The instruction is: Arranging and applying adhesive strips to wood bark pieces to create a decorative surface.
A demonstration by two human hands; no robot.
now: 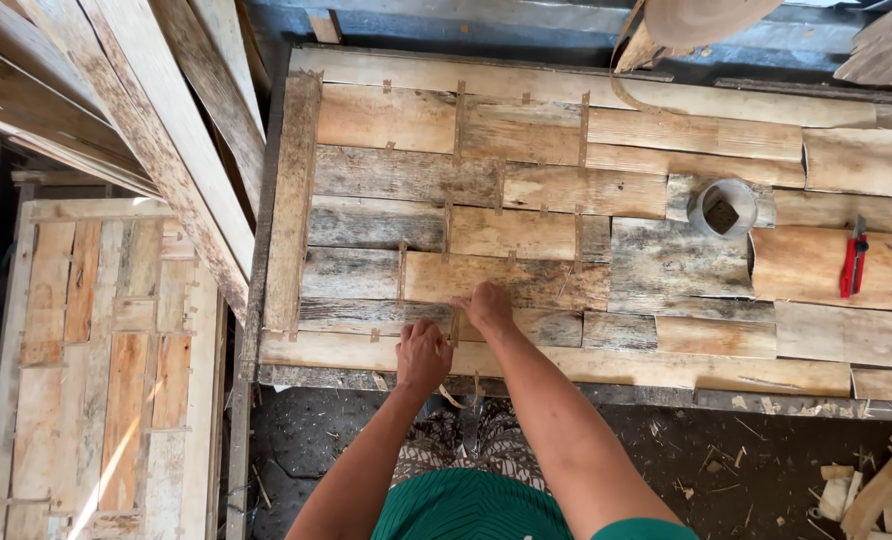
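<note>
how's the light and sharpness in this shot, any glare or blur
Head view: soft, even daylight on the wooden panel, no glare; the left hand and right hand are sharp, with little motion blur. A sunlit streak crosses the second panel at lower left. The ground beneath sits in shadow, and straight edges bow slightly near the frame borders.

No labels, signs or screens are visible. One container qualifies: a small round grey tin (723, 207), open-topped, standing on the patchwork veneer panel (526, 230).

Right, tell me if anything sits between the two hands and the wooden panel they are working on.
Nothing visible does. The left hand and right hand both rest directly on the wooden panel near its front edge. The small round tin and red utility knife lie far off to the right.
</note>
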